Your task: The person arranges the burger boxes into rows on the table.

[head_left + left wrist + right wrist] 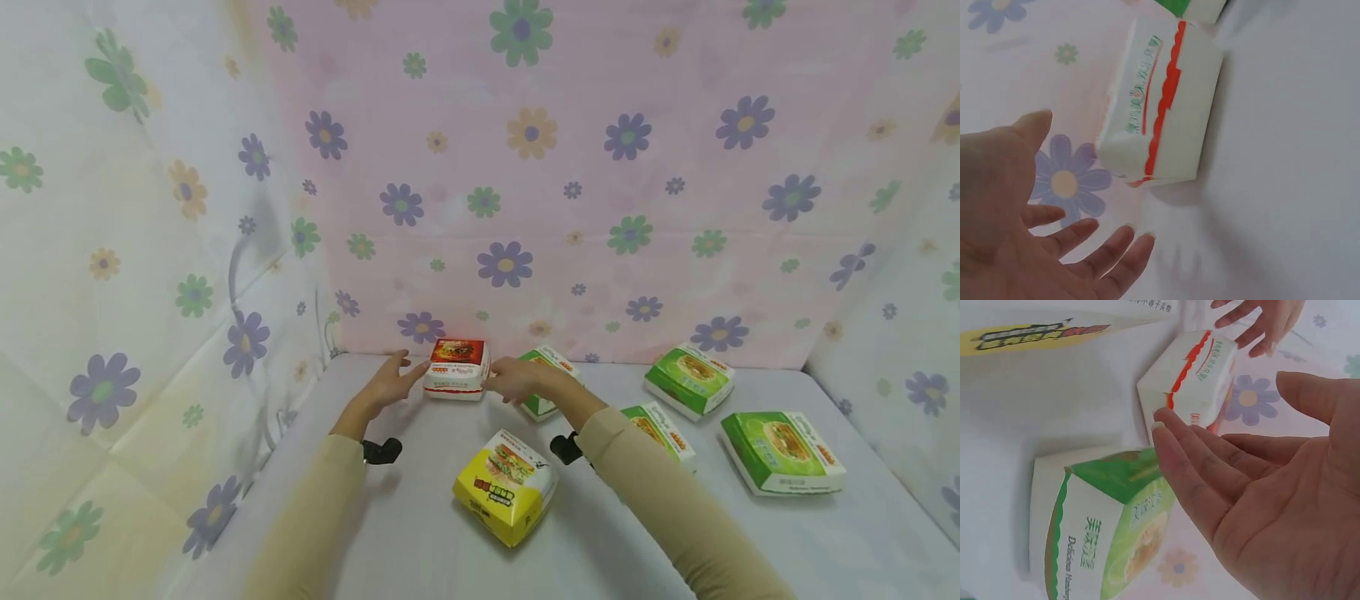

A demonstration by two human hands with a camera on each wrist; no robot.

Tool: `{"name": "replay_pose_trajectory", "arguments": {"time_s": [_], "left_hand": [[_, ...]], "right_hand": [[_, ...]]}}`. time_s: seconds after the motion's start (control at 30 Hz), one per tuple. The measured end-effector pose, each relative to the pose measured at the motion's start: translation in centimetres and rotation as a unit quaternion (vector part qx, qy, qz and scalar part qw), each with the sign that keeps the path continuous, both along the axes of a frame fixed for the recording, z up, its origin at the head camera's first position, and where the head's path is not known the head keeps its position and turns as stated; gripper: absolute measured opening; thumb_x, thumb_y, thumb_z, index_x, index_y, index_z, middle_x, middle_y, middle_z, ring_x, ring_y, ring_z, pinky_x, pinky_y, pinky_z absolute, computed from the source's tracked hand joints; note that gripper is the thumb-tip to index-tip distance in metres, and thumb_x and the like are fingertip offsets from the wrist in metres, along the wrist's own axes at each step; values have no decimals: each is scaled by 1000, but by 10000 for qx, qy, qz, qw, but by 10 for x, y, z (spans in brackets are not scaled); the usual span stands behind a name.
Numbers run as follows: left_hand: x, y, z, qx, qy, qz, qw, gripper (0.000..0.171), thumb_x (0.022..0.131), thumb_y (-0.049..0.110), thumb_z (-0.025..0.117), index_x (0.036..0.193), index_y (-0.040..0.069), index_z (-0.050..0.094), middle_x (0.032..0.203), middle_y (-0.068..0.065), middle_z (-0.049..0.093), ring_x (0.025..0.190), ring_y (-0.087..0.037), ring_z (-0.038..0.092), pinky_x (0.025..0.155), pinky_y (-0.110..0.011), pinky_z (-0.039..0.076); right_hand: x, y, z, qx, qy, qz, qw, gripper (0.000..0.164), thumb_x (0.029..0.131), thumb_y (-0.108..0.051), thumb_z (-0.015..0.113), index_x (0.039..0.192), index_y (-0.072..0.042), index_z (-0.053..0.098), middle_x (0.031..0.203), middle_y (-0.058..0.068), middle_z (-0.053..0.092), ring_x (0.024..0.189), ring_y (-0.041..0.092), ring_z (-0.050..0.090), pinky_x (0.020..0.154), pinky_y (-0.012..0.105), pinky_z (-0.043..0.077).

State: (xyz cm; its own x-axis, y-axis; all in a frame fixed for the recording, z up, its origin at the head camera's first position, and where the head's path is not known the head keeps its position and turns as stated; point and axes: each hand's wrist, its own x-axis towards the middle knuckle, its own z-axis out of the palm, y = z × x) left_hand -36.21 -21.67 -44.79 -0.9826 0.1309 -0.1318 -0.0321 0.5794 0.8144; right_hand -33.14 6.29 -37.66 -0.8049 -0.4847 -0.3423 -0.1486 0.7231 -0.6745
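Observation:
A red-and-white burger box (457, 368) sits at the back of the table, by the floral backdrop. To its left is my left hand (387, 385), fingers spread and holding nothing. In the left wrist view a gap shows between that hand (1016, 212) and the box's white side (1175, 119). At the box's right side is my right hand (520, 380). Its fingers are extended in the right wrist view, their tips overlapping the box (1188, 375); whether they touch it, I cannot tell. A green burger box (555, 360) stands partly hidden behind the right hand.
A yellow-and-white burger box (504, 487) lies between my forearms. To the right are more green boxes: one (690, 379) at the back, one (783, 454) nearer the table's right edge, and one (663, 429) partly covered by my right sleeve. Fabric walls enclose the table (420, 533).

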Motion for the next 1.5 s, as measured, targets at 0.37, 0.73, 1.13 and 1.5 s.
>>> {"name": "replay_pose_trajectory", "arguments": {"time_s": [0.37, 0.73, 1.13, 1.5], "left_hand": [[42, -12, 7, -545, 656, -154, 9962, 78, 104, 48, 56, 160, 4, 25, 156, -25, 38, 127, -40, 53, 96, -52, 51], [76, -8, 10, -643, 703, -741, 9927, 73, 103, 46, 60, 157, 5, 33, 153, -24, 45, 127, -40, 54, 98, -54, 51], [109, 20, 12, -476, 409, -1484, 9869, 67, 102, 46, 61, 154, 9, 42, 150, -16, 50, 126, -31, 56, 99, -51, 52], [125, 40, 0, -316, -30, -2428, 9695, 68, 102, 45, 62, 154, 7, 41, 148, -14, 51, 124, -27, 57, 99, -48, 51]], "right_hand": [[30, 42, 3, 269, 635, 122, 9975, 55, 106, -36, 53, 150, -4, 47, 145, 16, 56, 135, 33, 51, 107, 51, 46], [49, 77, -7, 167, 726, 128, 9971, 60, 106, -37, 54, 151, 1, 44, 145, 19, 54, 135, 37, 50, 106, 53, 46], [66, 97, -28, -7, 521, -14, 9986, 62, 102, -40, 62, 147, 0, 50, 135, 11, 60, 121, 32, 59, 97, 47, 52], [84, 98, -45, -299, 72, 133, 9994, 54, 100, -38, 65, 138, 1, 57, 120, 5, 65, 101, 18, 64, 87, 41, 55]]}}
